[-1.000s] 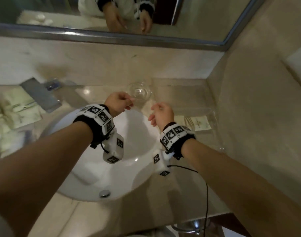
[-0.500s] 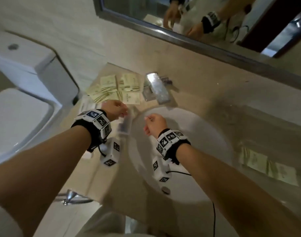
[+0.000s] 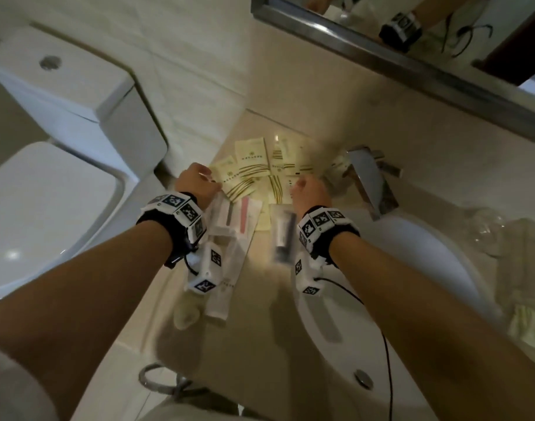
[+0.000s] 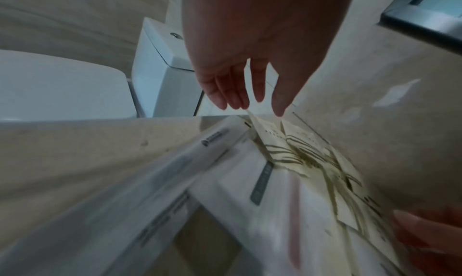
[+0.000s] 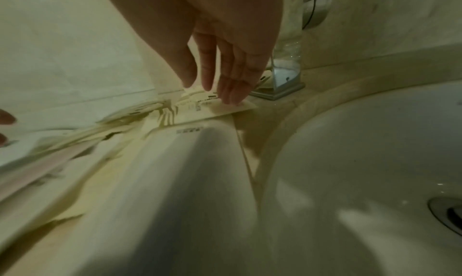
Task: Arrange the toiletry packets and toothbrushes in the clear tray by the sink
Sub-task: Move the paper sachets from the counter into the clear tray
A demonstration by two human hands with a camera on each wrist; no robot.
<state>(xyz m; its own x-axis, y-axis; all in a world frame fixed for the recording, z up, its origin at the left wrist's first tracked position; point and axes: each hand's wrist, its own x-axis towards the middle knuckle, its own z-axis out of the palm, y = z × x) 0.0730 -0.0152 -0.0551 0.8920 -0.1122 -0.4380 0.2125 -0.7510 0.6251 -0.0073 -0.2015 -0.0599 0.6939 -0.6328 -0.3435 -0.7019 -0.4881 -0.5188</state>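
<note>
A heap of cream toiletry packets (image 3: 257, 168) lies on the counter left of the faucet. In front of it lie white toothbrush packs (image 3: 229, 229) and a clear pack with a dark item (image 3: 283, 235). My left hand (image 3: 199, 183) hovers over the heap's left edge with fingers straight, its fingertips (image 4: 235, 102) just above a packet corner (image 4: 265, 128). My right hand (image 3: 305, 189) is at the heap's right edge; its straight fingers (image 5: 232, 96) rest on a cream packet (image 5: 220, 110). The clear tray (image 3: 530, 247) stands far right and holds some packets (image 3: 530, 326).
The chrome faucet (image 3: 372, 180) stands just right of my right hand. The white basin (image 3: 397, 284) lies under my right forearm. A glass (image 3: 485, 229) stands between basin and tray. A toilet (image 3: 62, 132) sits left of the counter edge.
Both hands have moved left, from over the basin near the tray and glass to the packet heap beside the faucet. My view has swung left with them.
</note>
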